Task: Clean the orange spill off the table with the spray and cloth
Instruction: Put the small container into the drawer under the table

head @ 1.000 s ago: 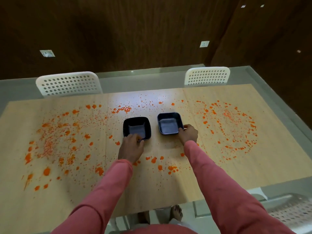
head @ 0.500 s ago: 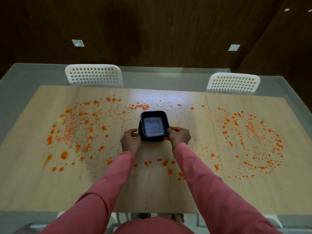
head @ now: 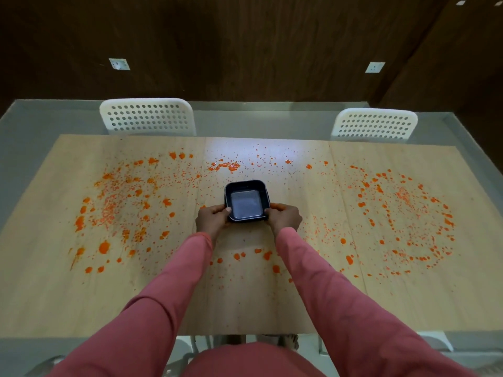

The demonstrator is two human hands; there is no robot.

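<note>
Gripping black tray: left hand, right hand.

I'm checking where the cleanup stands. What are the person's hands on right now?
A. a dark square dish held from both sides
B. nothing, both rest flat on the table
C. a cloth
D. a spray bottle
A: the left hand and right hand grip opposite sides of the dark square dish at the middle of the table, with no spray or cloth in view.
</note>
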